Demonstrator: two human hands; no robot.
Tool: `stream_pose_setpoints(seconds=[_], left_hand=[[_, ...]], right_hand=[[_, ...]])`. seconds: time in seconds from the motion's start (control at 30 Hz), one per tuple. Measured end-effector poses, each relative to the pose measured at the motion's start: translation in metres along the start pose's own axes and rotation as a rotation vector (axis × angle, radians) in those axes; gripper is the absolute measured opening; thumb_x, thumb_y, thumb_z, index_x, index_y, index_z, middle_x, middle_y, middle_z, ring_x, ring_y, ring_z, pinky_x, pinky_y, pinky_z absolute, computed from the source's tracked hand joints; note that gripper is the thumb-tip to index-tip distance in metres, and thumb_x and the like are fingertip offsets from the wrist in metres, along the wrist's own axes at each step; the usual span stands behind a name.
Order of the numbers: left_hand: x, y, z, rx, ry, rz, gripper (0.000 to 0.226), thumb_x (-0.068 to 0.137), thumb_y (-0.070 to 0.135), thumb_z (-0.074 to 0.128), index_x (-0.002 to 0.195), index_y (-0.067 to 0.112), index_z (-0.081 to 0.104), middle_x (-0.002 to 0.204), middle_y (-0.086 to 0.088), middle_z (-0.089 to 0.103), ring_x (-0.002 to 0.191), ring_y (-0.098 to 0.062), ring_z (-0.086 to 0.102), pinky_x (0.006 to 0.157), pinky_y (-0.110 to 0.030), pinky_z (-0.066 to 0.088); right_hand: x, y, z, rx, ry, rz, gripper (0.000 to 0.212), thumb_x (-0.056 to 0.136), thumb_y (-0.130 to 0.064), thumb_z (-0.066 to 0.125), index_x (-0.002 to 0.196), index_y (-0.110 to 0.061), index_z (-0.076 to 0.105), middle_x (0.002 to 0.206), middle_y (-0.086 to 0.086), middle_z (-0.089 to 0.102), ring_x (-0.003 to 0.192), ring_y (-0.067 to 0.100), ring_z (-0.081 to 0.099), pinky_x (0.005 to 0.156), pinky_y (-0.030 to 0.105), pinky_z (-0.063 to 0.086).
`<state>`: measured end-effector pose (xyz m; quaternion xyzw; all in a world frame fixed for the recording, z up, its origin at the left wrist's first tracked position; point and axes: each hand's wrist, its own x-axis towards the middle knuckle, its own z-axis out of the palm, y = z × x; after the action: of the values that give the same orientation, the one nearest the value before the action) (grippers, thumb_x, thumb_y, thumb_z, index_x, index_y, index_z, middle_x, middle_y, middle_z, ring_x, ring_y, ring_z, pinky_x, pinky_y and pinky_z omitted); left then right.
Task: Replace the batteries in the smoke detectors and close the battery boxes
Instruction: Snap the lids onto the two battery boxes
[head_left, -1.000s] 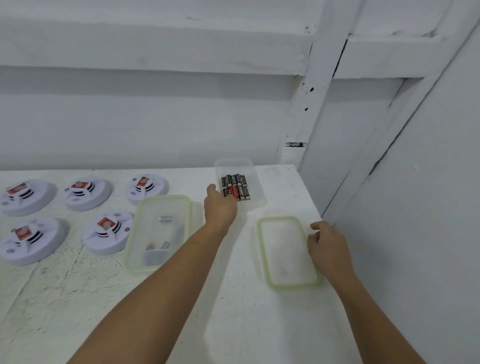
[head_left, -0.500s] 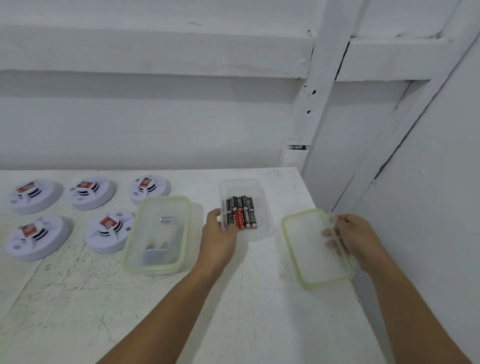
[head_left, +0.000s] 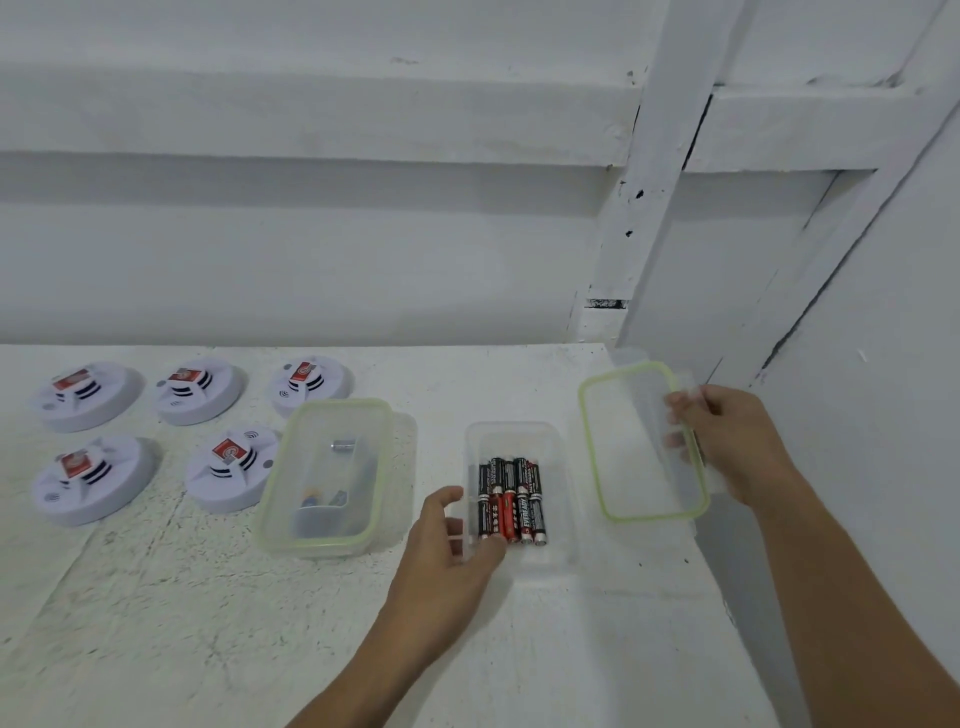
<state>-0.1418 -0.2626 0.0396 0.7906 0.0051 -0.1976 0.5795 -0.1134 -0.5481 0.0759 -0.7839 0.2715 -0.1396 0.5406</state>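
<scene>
We face a white-painted wall (head_left: 311, 249) with a white post (head_left: 654, 208) running up it on the right, and below them a white, speckled tabletop (head_left: 519, 649) that fills the lower part of the view. Both our bare forearms reach in from the bottom edge. On the left of the tabletop lie five round white smoke detectors (head_left: 234, 467), each with a red label on its raised middle: three in a far row and two in a near row. They sit apart from one another and neither grip touches them. Just right of the near pair stands a closed box (head_left: 337, 402) of clear plastic with a pale green rim on its cover. Through the cover we make out a small silver cylinder (head_left: 343, 445) and some dimmer pieces we cannot identify. Further right, near the middle, stands an open box (head_left: 511, 436) of the same clear plastic. Our left grip (head_left: 447, 545) is curled round its near left wall, thumb lying up along the outside and fingertips showing through the plastic. Right of that box our right grip (head_left: 727, 447) pinches the right edge of a clear, green-rimmed lid (head_left: 623, 452). The lid is raised and tilted over the right side of the tabletop, and the fingers show through it. Inside the open box the batteries (head_left: 511, 499), black and red, lie side by side on its floor toward the near end, pointing away from us. One reads EVEREADY.
</scene>
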Motion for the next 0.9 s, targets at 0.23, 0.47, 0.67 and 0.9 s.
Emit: stream_pose_setpoints(seconds=[0.23,0.47,0.67,0.9], left_hand=[[0.032,0.052,-0.013,0.124,0.206,0.336,0.040,0.091,0.040,0.057,0.128,0.035,0.045,0.122,0.010,0.046,0.113,-0.006,0.047,0.091,-0.025,0.039],[0.092,0.099,-0.034,-0.538,-0.347,-0.267,0.067,0.096,0.057,0.039,0.115,-0.005,0.053,0.101,-0.026,0.068,0.078,-0.030,0.070,0.069,-0.033,0.060],[0.089,0.087,-0.036,-0.614,-0.359,-0.204,0.012,0.091,0.007,0.058,0.097,-0.001,0.064,0.076,-0.009,0.071,0.060,-0.014,0.069,0.057,-0.025,0.059],[0.068,0.060,-0.045,-0.439,-0.263,-0.070,0.021,0.089,0.005,0.062,0.109,0.002,0.066,0.092,-0.007,0.070,0.073,-0.016,0.067,0.062,-0.026,0.057]], right_hand=[[-0.010,-0.047,0.006,-0.046,-0.047,-0.353,0.017,0.095,-0.027,0.054,0.093,-0.014,0.064,0.086,0.001,0.065,0.073,0.018,0.065,0.071,0.031,0.049],[-0.035,-0.062,0.019,-0.092,-0.190,-0.639,0.012,0.095,-0.024,0.055,0.095,-0.033,0.063,0.096,-0.017,0.065,0.095,0.001,0.059,0.084,0.017,0.042],[-0.050,-0.052,0.018,-0.110,-0.337,-0.630,0.022,0.084,-0.025,0.063,0.094,-0.043,0.071,0.141,-0.026,0.038,0.137,0.001,0.026,0.107,0.018,0.027],[-0.059,-0.024,0.019,0.445,-0.604,-0.205,0.040,0.067,0.011,0.056,0.091,-0.012,0.078,0.118,0.009,0.066,0.109,0.020,0.063,0.080,0.028,0.055]])
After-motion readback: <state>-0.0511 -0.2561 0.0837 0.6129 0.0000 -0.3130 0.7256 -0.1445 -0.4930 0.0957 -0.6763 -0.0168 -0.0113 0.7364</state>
